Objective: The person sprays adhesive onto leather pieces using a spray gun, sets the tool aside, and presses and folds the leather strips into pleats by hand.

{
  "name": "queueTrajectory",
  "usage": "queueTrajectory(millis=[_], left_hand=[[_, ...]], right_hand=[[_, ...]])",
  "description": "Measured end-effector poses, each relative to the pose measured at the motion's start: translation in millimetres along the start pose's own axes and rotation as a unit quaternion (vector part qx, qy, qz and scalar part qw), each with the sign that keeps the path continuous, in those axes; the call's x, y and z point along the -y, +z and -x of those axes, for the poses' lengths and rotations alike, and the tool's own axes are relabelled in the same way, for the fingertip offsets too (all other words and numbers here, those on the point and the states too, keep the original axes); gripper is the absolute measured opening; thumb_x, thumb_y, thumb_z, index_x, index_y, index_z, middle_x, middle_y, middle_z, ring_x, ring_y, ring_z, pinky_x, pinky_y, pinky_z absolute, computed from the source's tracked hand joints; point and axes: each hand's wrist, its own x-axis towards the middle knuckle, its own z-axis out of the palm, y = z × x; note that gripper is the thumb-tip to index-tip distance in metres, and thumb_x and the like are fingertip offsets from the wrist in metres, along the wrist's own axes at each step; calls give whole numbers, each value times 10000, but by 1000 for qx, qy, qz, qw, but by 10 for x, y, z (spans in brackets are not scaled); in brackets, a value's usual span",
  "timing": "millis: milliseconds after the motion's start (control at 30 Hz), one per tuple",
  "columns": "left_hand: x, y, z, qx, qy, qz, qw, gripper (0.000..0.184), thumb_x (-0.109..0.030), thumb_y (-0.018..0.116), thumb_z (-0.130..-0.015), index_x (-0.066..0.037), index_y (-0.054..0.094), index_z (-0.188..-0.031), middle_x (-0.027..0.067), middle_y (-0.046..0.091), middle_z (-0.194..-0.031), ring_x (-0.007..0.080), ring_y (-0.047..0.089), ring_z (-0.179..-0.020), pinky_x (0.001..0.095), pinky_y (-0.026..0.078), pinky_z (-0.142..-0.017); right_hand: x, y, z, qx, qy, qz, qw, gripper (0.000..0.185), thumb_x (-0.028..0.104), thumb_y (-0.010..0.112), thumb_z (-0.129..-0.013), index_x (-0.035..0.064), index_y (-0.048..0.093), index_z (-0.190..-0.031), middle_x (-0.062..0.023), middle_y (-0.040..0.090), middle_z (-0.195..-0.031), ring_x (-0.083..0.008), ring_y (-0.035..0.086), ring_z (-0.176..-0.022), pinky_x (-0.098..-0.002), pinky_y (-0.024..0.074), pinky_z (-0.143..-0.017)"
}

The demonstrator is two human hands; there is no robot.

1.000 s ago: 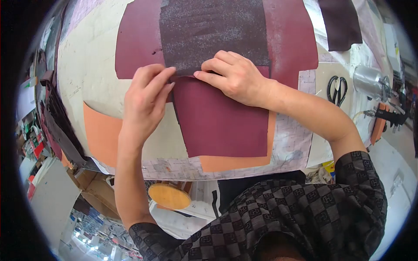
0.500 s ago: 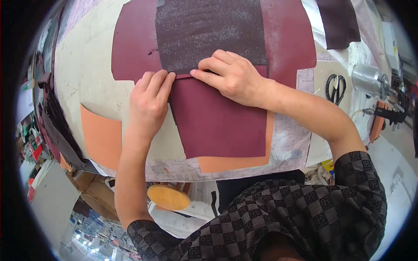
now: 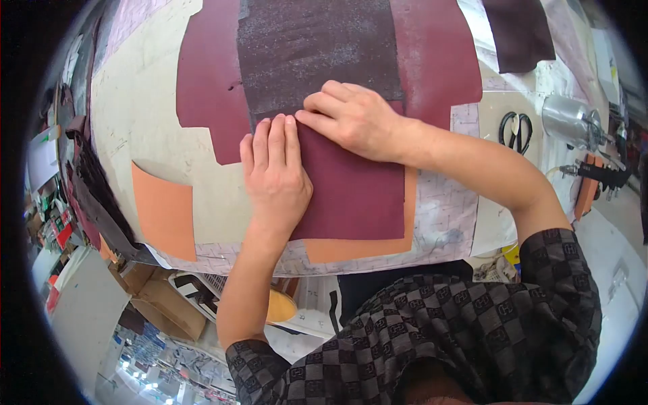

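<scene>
Cream board spreads across the left of the worktable, whose near edge curves along the lower middle of the frame. At centre lies a maroon sheet, its top edge meeting a dark panel. The left hand lies flat over the sheet's upper left, fingers straight and together, gripping nothing visible. On the right hand, fingers curl, thumb tip at the top edge; whether they pinch it cannot be told. Scissors lie well apart, upper right.
</scene>
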Motion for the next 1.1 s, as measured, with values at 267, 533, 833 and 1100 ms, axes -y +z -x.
queueTrajectory(millis=[267, 533, 833, 1100], left_hand=[[-209, -221, -175, 93, 15, -81, 992, 636, -53, 667, -858, -1, 651, -1491, 267, 616, -1427, 456, 566, -1348, 649, 421, -1159], [-353, -221, -307, 23, -10, 71, 997, 612, -6, 664, -837, 38, 650, -1447, 232, 598, -1419, 431, 563, -1331, 559, 448, -1132], [-490, -151, -323, 71, 52, -66, 994, 587, -113, 631, -913, 29, 643, -1483, 232, 621, -1383, 429, 574, -1311, 573, 454, -1111], [-439, -191, -331, 56, 34, -9, 998, 629, -54, 682, -851, -15, 664, -1478, 240, 616, -1383, 438, 570, -1321, 568, 454, -1119]], right_hand=[[-175, -448, 299, 61, -35, 5, 998, 431, 116, 703, -850, 20, 743, -1268, -81, 682, -1216, -253, 658, -1041, -372, 600, -861], [-125, -505, 252, 112, -35, 54, 992, 412, 125, 692, -877, 14, 731, -1272, -83, 674, -1228, -253, 659, -1089, -363, 590, -886], [-279, -768, 476, 109, -22, 8, 994, 413, 123, 686, -890, 39, 725, -1292, -84, 672, -1245, -263, 668, -1127, -375, 611, -923], [-320, -1034, 666, 139, -10, -3, 990, 524, 114, 763, -820, 37, 703, -1335, -92, 659, -1322, -269, 666, -1142, -405, 603, -925]])
